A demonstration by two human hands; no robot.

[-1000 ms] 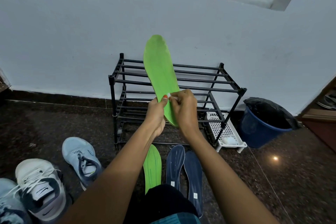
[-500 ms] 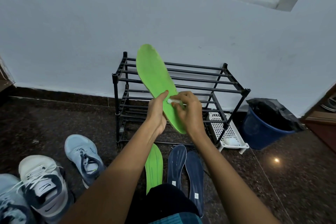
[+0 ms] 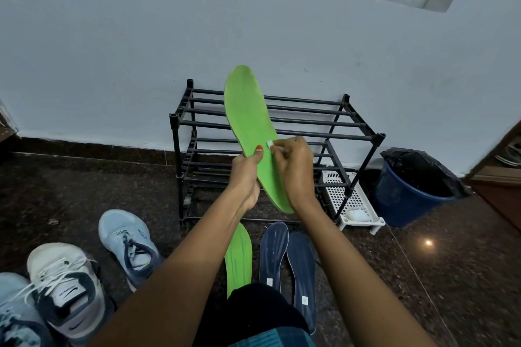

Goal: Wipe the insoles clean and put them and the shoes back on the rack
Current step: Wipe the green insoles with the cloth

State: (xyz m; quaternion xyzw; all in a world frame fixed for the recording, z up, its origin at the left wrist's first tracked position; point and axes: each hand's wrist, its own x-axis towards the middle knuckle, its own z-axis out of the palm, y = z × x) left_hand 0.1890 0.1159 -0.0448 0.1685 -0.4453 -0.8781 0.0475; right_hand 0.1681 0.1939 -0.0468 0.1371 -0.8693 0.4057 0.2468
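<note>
My left hand (image 3: pixel 245 176) grips a green insole (image 3: pixel 248 115) near its heel end and holds it upright in front of the black shoe rack (image 3: pixel 282 132). My right hand (image 3: pixel 294 169) pinches a small white wipe (image 3: pixel 269 145) against the insole's face. On the floor below lie a second green insole (image 3: pixel 239 258) and two dark blue insoles (image 3: pixel 273 253) (image 3: pixel 301 270). A light blue shoe (image 3: pixel 127 242), a white and grey shoe (image 3: pixel 66 290) and another light blue shoe (image 3: pixel 14 315) sit at the lower left.
A white perforated basket (image 3: pixel 349 200) leans at the rack's right foot. A blue bin with a black liner (image 3: pixel 408 191) stands further right. The wall runs behind the rack. A dark speckled floor (image 3: pixel 84 191) spreads around, with a doorway edge at far right.
The green insole has swung back to a more upright tilt, and my right hand with the wipe has shifted along its face near my left thumb.
</note>
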